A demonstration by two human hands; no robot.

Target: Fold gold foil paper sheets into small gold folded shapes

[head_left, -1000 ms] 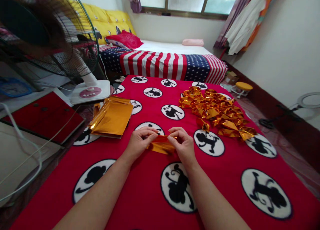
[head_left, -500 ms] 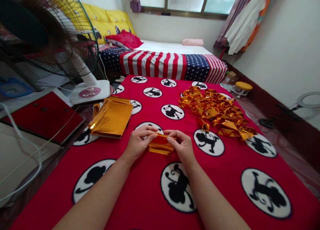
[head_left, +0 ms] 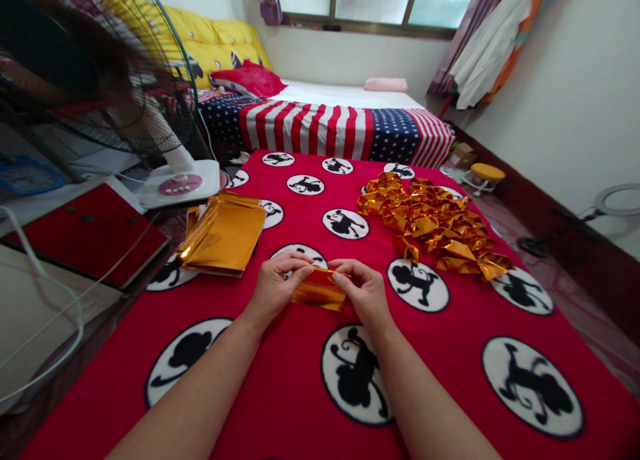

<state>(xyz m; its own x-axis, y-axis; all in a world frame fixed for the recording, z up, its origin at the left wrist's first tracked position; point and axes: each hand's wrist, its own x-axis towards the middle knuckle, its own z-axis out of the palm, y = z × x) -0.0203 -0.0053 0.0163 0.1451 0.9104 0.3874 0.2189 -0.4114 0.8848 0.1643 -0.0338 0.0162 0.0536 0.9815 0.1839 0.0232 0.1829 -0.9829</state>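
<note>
A small sheet of shiny gold foil paper [head_left: 320, 296] is stretched between my two hands, its far edge turned over. My left hand [head_left: 280, 278] pinches it at the left end between thumb and fingers. At the right end, my right hand [head_left: 361, 283] pinches it the same way. To the left lies a stack of flat gold foil paper [head_left: 227, 237]. Farther off on the right is a heap of folded gold foil pieces [head_left: 425, 217]. All of this rests on a red cloth [head_left: 280, 380] with black monkey figures in white circles.
An electric fan [head_left: 180, 183] stands at the left, its blades blurred. Beside it is a dark red panel [head_left: 90, 230] with a white cable [head_left: 80, 313]. Beyond the cloth is a bed [head_left: 320, 127]. A yellow stool [head_left: 487, 172] stands on the floor at right.
The near part of the foil sheet has shifted slightly left and looks smoother. Both hands keep nearly the same place and pinch. The stack and the heap are unchanged.
</note>
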